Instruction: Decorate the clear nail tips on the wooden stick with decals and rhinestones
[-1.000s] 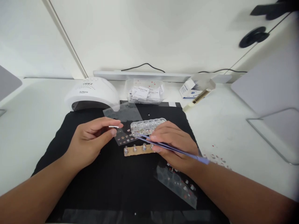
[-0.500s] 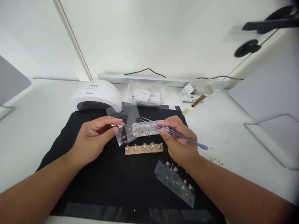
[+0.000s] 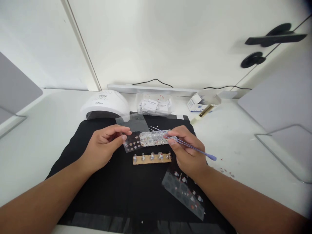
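My right hand (image 3: 186, 150) is closed on thin purple tweezers (image 3: 195, 148), whose tips reach over a clear rhinestone box (image 3: 154, 137) on the black mat (image 3: 117, 188). My left hand (image 3: 105, 147) pinches finger and thumb together just left of that box; what it holds is too small to name. Below the box lies a tan strip with several nail tips (image 3: 151, 158). A clear sheet with small stickers (image 3: 133, 143) lies between my hands.
A white nail lamp (image 3: 105, 104) stands at the mat's back left. Behind the mat are a clear tub of packets (image 3: 154, 105), a small white box (image 3: 195, 101) and a gold-capped tube (image 3: 204, 112). Another clear sticker sheet (image 3: 184, 193) lies under my right wrist.
My right hand has lifted the tweezers from the tan strip and turned their tips up over the rhinestone box. The shiny bit in my left fingers no longer shows. The camera tilted upward.
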Demonstrator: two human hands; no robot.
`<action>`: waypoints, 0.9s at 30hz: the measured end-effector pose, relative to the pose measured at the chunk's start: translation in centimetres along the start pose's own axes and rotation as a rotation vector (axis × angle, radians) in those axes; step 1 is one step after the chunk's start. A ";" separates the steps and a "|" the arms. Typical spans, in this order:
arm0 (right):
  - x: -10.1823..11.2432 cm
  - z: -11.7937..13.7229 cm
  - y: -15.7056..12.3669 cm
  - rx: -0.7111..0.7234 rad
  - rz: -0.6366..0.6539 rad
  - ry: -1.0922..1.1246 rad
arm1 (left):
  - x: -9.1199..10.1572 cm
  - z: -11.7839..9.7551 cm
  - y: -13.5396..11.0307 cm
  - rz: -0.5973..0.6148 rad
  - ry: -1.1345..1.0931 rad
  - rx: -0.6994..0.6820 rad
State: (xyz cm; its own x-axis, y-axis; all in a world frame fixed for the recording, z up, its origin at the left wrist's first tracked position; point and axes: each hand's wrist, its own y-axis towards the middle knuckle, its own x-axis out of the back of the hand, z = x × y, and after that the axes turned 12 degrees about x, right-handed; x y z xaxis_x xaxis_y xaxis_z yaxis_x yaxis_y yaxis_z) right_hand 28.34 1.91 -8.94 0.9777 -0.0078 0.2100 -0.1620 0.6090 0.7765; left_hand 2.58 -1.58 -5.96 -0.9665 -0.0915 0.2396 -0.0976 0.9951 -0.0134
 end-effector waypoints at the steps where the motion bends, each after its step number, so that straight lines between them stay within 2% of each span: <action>1: 0.0 0.1 0.0 0.011 0.013 -0.003 | 0.0 0.0 0.0 -0.001 0.008 0.007; 8: 0.3 0.2 0.3 0.030 0.055 0.008 | -0.1 -0.7 0.1 -0.006 -0.022 0.071; 16: 0.1 0.1 0.4 0.003 0.060 0.010 | 0.3 -0.7 0.9 -0.015 0.055 0.153; 22: 0.1 0.2 0.8 0.026 0.088 -0.015 | 0.1 -0.4 1.2 0.049 0.132 0.194; 27: 0.0 0.4 0.9 -0.031 0.059 -0.013 | 0.2 0.0 1.2 0.075 0.225 0.194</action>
State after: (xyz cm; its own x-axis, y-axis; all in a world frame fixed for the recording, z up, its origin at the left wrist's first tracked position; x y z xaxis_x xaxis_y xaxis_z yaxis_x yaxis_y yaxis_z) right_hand 28.10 2.18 -8.03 0.9648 0.0186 0.2624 -0.2145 0.6332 0.7436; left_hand 2.26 -0.40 -5.96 -0.8982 0.0138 0.4395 -0.0924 0.9713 -0.2193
